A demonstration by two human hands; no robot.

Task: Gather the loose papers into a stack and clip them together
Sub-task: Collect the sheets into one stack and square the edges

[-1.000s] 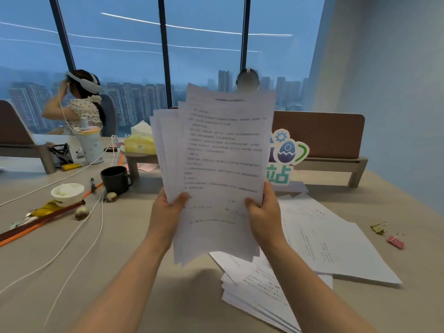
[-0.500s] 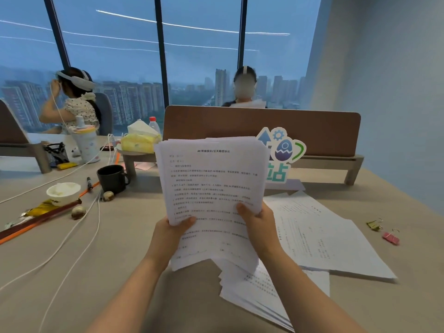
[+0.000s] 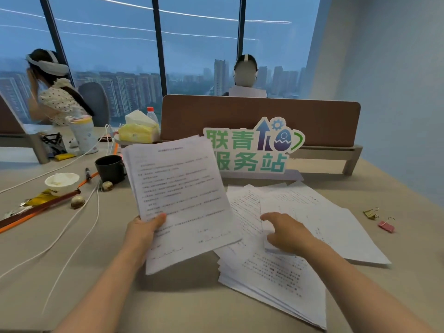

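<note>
Right of the held stack (image 3: pixel 182 195) in the left hand (image 3: pixel 141 233), the open, empty right hand (image 3: pixel 287 233) touches loose papers (image 3: pixel 319 219).

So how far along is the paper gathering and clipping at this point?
Partly done. The left hand holds a gathered bundle of sheets above the table. The right hand reaches over the loose papers lying spread on the table, not yet gripping any. Left: collecting those sheets, squaring the stack and clipping it; the binder clips lie untouched at the right.
</note>
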